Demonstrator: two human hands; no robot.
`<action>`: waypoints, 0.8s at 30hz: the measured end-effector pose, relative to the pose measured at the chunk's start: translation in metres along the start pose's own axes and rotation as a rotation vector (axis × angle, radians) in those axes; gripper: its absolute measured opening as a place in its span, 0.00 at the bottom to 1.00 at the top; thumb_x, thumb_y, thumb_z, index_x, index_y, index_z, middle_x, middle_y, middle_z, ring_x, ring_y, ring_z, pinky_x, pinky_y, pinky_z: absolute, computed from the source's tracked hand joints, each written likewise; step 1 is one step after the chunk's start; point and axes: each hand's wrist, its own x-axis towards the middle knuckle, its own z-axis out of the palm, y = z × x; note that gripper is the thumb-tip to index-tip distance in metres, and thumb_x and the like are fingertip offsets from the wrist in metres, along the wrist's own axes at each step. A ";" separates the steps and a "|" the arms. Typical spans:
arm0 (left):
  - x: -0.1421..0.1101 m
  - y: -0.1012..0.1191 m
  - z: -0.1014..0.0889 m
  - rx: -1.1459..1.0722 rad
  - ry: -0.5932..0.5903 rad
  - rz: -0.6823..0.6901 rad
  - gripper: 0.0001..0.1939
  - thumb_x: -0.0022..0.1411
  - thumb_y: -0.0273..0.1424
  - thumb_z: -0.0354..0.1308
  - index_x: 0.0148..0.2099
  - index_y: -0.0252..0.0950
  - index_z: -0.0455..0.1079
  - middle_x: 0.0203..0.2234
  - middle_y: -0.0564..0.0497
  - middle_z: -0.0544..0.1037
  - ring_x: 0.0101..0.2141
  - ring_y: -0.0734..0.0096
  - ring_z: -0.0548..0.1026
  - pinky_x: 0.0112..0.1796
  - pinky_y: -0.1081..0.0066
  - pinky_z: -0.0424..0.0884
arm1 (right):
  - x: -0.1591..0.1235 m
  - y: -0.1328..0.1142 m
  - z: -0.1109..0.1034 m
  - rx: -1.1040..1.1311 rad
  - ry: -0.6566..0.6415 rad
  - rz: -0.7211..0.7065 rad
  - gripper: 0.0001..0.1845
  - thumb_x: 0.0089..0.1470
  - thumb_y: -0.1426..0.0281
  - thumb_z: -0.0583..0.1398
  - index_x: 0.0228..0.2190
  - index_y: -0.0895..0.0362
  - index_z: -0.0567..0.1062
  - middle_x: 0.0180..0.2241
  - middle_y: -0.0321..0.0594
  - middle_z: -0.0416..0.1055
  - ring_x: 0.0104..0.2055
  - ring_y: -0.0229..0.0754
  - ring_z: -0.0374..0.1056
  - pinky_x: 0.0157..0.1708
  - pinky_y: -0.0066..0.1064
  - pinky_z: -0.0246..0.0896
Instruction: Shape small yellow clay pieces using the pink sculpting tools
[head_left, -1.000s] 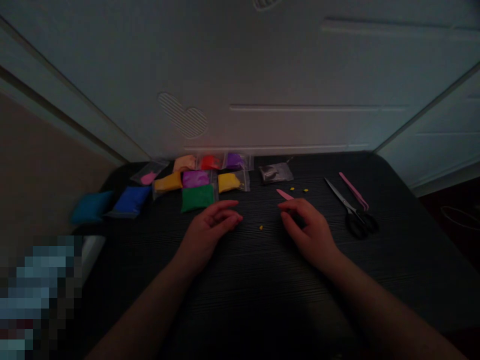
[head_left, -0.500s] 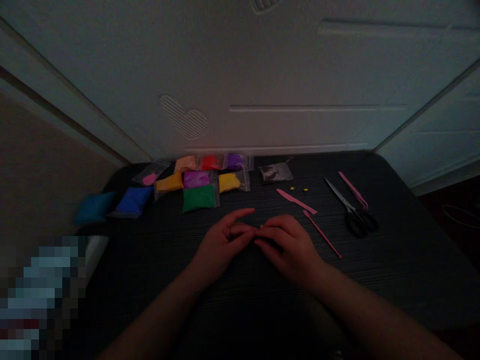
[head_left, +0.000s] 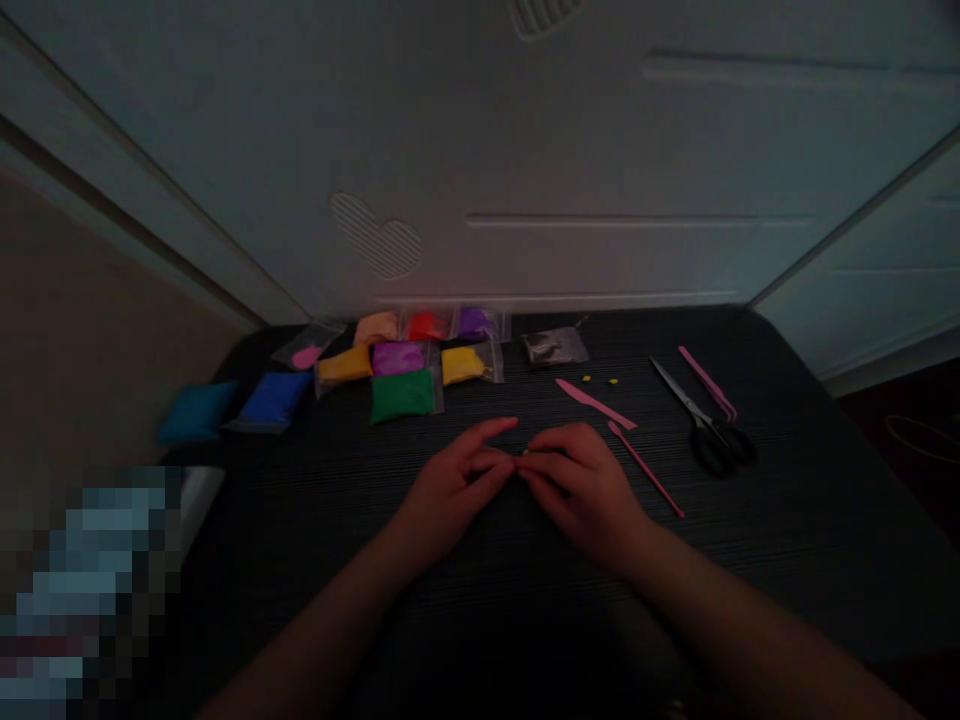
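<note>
My left hand (head_left: 459, 488) and my right hand (head_left: 583, 492) meet at the fingertips, just above the dark table. The right fingers are pinched together around a tiny yellow bit of clay (head_left: 526, 453), mostly hidden. On my left hand the index finger points out straight while the thumb and another finger close toward the right fingertips; whatever lies between them is hidden. Beyond my right hand lie two small yellow clay pieces (head_left: 586, 379). Close by are a pink plastic knife (head_left: 595, 403) and a thin pink modelling stick (head_left: 646, 470).
Black-handled scissors (head_left: 694, 415) and pink tweezers (head_left: 707, 382) lie at the right. Several clay bags, including a green one (head_left: 403, 395), a yellow one (head_left: 463, 366) and a blue one (head_left: 274, 400), line the back left. A grey bag (head_left: 555, 347) rests near the white panel (head_left: 600, 260).
The camera view has shifted slightly, so the scene sits a little further right. Both hands keep nearly the same pose, fingertips together.
</note>
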 end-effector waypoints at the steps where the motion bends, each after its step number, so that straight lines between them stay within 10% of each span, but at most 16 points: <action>1: 0.000 0.000 -0.001 -0.002 0.013 0.001 0.21 0.54 0.33 0.53 0.52 0.42 0.59 0.32 0.52 0.77 0.36 0.67 0.73 0.39 0.70 0.64 | 0.001 0.000 -0.001 0.008 0.004 0.003 0.10 0.50 0.72 0.55 0.36 0.54 0.72 0.37 0.41 0.68 0.39 0.41 0.61 0.39 0.37 0.59; 10: 0.014 -0.012 -0.025 -0.116 0.301 0.039 0.13 0.53 0.33 0.55 0.42 0.36 0.66 0.25 0.52 0.75 0.28 0.73 0.70 0.32 0.73 0.63 | 0.010 0.013 -0.020 0.128 0.139 0.243 0.03 0.50 0.71 0.56 0.30 0.55 0.68 0.32 0.38 0.69 0.36 0.40 0.65 0.39 0.35 0.59; 24: 0.020 -0.014 -0.032 -0.317 0.361 0.043 0.08 0.48 0.29 0.58 0.34 0.36 0.69 0.21 0.54 0.73 0.25 0.76 0.68 0.30 0.74 0.62 | 0.017 0.037 -0.042 0.630 0.498 0.576 0.13 0.44 0.68 0.61 0.36 0.53 0.71 0.32 0.36 0.71 0.35 0.37 0.67 0.38 0.34 0.63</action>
